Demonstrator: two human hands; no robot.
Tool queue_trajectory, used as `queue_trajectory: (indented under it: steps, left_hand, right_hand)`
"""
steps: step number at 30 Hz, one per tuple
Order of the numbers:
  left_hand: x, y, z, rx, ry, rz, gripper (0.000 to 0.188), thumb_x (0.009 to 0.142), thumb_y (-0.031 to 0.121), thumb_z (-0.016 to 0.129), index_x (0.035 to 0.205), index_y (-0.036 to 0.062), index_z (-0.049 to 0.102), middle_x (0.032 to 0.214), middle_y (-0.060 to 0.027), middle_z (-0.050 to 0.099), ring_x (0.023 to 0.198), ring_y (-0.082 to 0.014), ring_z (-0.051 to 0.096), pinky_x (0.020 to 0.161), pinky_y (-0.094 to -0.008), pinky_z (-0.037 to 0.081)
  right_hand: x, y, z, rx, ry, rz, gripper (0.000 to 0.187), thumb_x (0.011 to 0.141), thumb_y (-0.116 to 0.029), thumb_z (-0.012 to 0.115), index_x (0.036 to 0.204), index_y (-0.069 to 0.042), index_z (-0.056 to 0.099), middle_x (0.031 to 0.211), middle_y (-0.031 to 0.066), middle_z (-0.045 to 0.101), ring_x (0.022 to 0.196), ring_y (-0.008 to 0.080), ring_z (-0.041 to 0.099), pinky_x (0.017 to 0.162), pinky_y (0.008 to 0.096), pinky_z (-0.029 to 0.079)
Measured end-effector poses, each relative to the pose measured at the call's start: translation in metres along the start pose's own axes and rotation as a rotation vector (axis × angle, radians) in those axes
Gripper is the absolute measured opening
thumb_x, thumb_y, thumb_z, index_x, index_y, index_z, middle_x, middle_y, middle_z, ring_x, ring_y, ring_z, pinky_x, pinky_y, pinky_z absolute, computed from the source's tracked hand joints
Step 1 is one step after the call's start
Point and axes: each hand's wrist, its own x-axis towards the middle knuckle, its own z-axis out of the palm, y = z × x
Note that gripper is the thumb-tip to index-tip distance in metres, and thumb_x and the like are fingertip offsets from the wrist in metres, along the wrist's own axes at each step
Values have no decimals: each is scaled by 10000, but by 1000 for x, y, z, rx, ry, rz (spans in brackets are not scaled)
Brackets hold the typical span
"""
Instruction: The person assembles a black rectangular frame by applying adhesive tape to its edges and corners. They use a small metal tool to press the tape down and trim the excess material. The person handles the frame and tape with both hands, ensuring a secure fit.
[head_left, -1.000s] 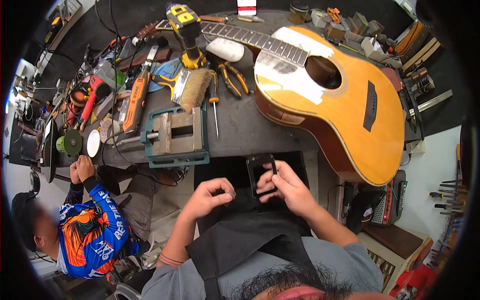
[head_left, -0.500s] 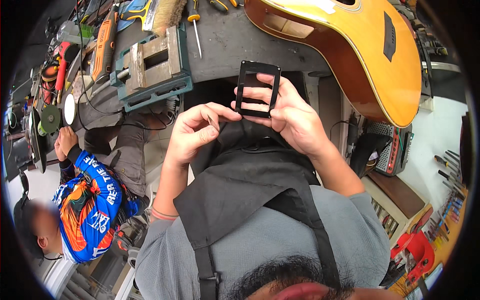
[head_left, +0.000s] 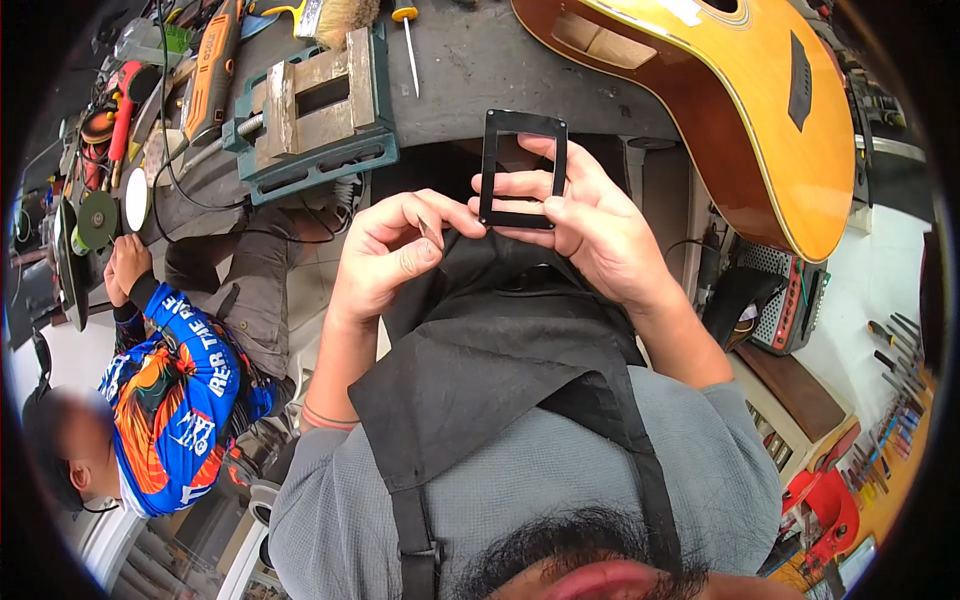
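Observation:
A thin black rectangular frame with an open middle is held upright over my lap. My right hand grips it along its right and lower edges, with fingers showing through the opening. My left hand is closed in a pinch on a small thin flat piece, whose kind I cannot make out. The left index fingertip reaches to the lower left corner of the black frame. Behind my hands hangs my black apron.
On the dark workbench are a green vise with wooden jaws, a screwdriver, an orange rotary tool and an acoustic guitar body at right. A co-worker in a blue jersey sits at left. A red clamp is at lower right.
The view has shifted slightly, so the bench things sit a little higher and the guitar farther right. Both hands keep their hold, and the black frame is turned slightly.

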Motion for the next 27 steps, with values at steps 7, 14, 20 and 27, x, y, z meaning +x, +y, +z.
queue_trajectory:
  steps: [7,14,20,27]
  left_hand:
    - [3,0,-1,10,-8,-34,206,971,184,807,923,30,679,1182,-240,766,1178,-310,699,1162,-497,464]
    - [1,3,-5,33,17,-59,196,963,170,813,923,24,688,1152,-241,774,1173,-321,711,1109,-503,509]
    - [4,-2,-10,-3,-11,24,190,954,169,823,924,34,692,1122,-233,785,1168,-379,719,1060,-518,538]
    - [3,-4,-17,-177,-11,48,199,978,195,809,917,68,668,1078,-218,783,1173,-414,721,1045,-536,546]
  right_hand:
    - [5,10,-10,-122,-6,-37,556,1079,-54,556,1579,24,323,1435,235,627,1306,308,678,1126,434,544]
    - [16,9,-7,71,28,-18,477,1130,-136,519,1555,19,369,1411,218,618,1290,298,660,1108,440,538]
    - [20,12,-24,-829,114,-290,256,1132,-220,600,1207,-16,736,1260,28,669,1105,144,630,1003,295,480]
    - [2,-1,-31,-380,-164,-174,268,1055,-9,542,1247,6,728,1134,73,700,980,135,670,931,288,529]
